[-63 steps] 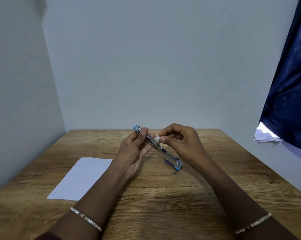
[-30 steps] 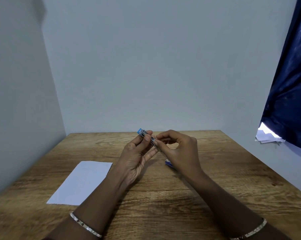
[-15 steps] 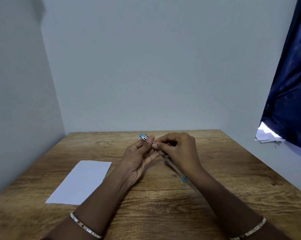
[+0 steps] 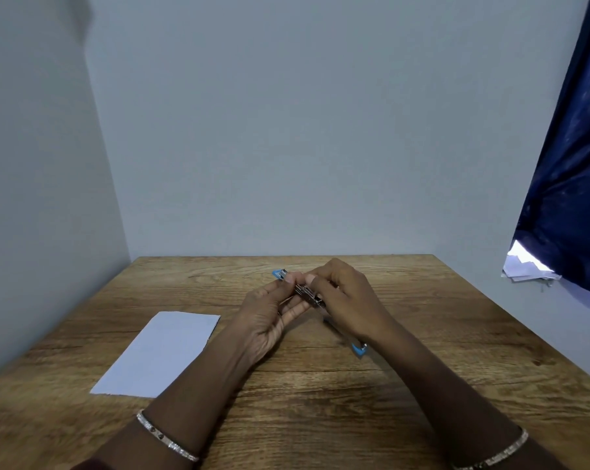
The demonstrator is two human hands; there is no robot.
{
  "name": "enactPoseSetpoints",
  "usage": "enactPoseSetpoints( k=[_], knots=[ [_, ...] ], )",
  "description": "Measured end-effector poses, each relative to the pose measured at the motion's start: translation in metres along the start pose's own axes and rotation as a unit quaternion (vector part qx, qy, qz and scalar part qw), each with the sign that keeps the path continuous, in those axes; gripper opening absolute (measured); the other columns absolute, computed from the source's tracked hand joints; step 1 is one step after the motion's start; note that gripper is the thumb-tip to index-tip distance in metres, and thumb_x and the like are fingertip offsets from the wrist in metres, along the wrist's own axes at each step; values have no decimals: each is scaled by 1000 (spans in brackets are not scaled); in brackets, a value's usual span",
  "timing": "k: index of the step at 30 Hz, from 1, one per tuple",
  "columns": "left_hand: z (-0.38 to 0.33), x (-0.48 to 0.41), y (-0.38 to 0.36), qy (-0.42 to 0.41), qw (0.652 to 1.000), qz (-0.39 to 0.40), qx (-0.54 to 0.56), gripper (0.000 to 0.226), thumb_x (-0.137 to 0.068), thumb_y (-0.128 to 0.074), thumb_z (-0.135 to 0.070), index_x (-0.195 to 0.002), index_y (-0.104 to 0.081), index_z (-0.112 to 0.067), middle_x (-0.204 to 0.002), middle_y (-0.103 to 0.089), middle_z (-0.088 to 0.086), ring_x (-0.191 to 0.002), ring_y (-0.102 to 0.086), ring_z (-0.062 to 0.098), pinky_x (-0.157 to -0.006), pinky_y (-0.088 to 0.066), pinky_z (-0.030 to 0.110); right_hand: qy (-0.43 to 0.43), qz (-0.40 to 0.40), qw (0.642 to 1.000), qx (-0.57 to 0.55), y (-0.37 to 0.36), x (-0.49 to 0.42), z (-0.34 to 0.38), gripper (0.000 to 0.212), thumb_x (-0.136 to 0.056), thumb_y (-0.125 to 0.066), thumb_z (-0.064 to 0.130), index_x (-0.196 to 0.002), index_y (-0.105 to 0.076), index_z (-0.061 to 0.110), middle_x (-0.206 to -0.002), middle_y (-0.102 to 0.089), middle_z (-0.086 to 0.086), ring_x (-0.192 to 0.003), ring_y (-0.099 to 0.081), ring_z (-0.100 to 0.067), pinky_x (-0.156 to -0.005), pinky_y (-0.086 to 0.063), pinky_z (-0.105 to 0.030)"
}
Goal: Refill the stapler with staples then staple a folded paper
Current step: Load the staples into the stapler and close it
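Note:
A small metal stapler [image 4: 306, 292] with light-blue ends is held above the wooden table [image 4: 320, 401], opened out long. My left hand [image 4: 269, 317] grips its far end between thumb and fingers. My right hand [image 4: 346, 300] pinches over the metal middle of the stapler, covering its near half; a blue tip [image 4: 359, 349] sticks out below the right wrist. Whether any staples are between my right fingers is hidden. A white sheet of paper [image 4: 161, 354] lies flat on the table to the left of my left forearm.
Pale walls close the table at the back and left. A dark blue curtain [image 4: 571, 164] hangs at the right, with several white papers [image 4: 524, 269] on a ledge beneath it. Both wrists wear thin bracelets.
My right hand has slid along the stapler toward my left hand and now covers its middle. The stapler has opened out longer, its near blue tip swinging down below my right wrist.

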State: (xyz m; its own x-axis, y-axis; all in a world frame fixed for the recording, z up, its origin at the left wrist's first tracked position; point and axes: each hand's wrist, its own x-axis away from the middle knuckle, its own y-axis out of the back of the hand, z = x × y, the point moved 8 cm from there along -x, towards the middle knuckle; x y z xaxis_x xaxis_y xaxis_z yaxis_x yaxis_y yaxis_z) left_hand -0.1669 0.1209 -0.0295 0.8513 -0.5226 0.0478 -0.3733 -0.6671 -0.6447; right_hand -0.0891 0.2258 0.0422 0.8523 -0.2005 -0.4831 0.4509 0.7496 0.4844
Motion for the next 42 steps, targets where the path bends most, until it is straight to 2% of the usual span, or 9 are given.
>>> enactPoseSetpoints(
  k=[5, 12, 16, 23, 26, 30, 35, 39, 42],
  knots=[
    [1, 2, -6, 13, 999, 47, -23, 24, -79, -72, -20, -94, -82, -4, -103, -78, 19, -93, -78, 21, -73, -63, 30, -59, 22, 993, -97, 0, -4, -6, 34, -101, -48, 23, -96, -81, 24, -94, -68, 4, -94, -64, -9, -83, -46, -29],
    [10, 3, -8, 33, 999, 33, -10, 35, -75, -75, -15, -104, -74, 3, -100, -78, 21, -89, -78, 24, -71, -65, 34, -57, 32, 995, -77, -1, -4, -7, 30, -103, -48, 26, -106, -77, 18, -100, -65, -2, -103, -63, -12, -90, -47, -30],
    [10, 2, -7, 38, 999, 39, -5, 32, -76, -74, -15, -102, -74, 5, -99, -78, 21, -88, -78, 24, -68, -64, 32, -89, 62, 985, -132, -6, -3, -11, 35, -104, -43, 30, -116, -76, 24, -97, -61, 9, -88, -58, 7, -75, -40, -12],
    [6, -1, -2, 30, 999, 20, 6, 30, -78, -71, -15, -100, -77, 5, -99, -78, 22, -89, -78, 24, -73, -65, 34, -96, 56, 979, -171, 7, -9, -14, 22, -97, -57, 29, -108, -76, 27, -95, -76, 9, -77, -60, 1, -65, -44, -12],
    [4, -2, 0, 22, 999, 9, 25, 37, -82, -69, -13, -110, -70, 10, -107, -76, 26, -98, -76, 29, -71, -65, 34, -44, 78, 987, -135, 10, -9, -12, 24, -86, -75, 30, -109, -77, 27, -99, -77, 2, -90, -69, -10, -80, -55, -25],
    [2, -1, 0, 18, 1000, 8, 16, 39, -93, -63, -14, -123, -64, 11, -122, -70, 29, -119, -67, 35, -95, -57, 41, 36, 38, 996, -77, 9, -8, -4, 16, -86, -79, 16, -102, -81, 17, -95, -81, 2, -93, -76, -15, -86, -59, -46],
    [1, 0, -1, 10, 1000, 1, 19, 25, -95, -61, -11, -110, -70, 7, -103, -77, 24, -91, -78, 27, -75, -65, 35, 53, -40, 995, -77, 8, -4, -9, 21, -82, -82, 11, -102, -82, 15, -94, -81, 5, -85, -76, -9, -78, -57, -24],
    [0, 4, -6, 12, 1000, 12, -2, 35, -100, -57, -13, -126, -64, 10, -123, -69, 29, -111, -70, 33, -83, -63, 36, 50, -41, 995, -72, 4, -2, -11, 22, -84, -77, 5, -99, -83, 19, -92, -81, 9, -84, -75, -8, -77, -58, -25],
    [-1, 6, -7, 12, 1000, 9, -9, 36, -101, -55, -15, -125, -64, 10, -124, -68, 29, -111, -69, 33, -81, -64, 34, 55, -38, 997, -38, 4, -2, -10, 22, -85, -77, 8, -99, -83, 25, -91, -80, 13, -75, -69, -6, -68, -51, -17]
  ],
)
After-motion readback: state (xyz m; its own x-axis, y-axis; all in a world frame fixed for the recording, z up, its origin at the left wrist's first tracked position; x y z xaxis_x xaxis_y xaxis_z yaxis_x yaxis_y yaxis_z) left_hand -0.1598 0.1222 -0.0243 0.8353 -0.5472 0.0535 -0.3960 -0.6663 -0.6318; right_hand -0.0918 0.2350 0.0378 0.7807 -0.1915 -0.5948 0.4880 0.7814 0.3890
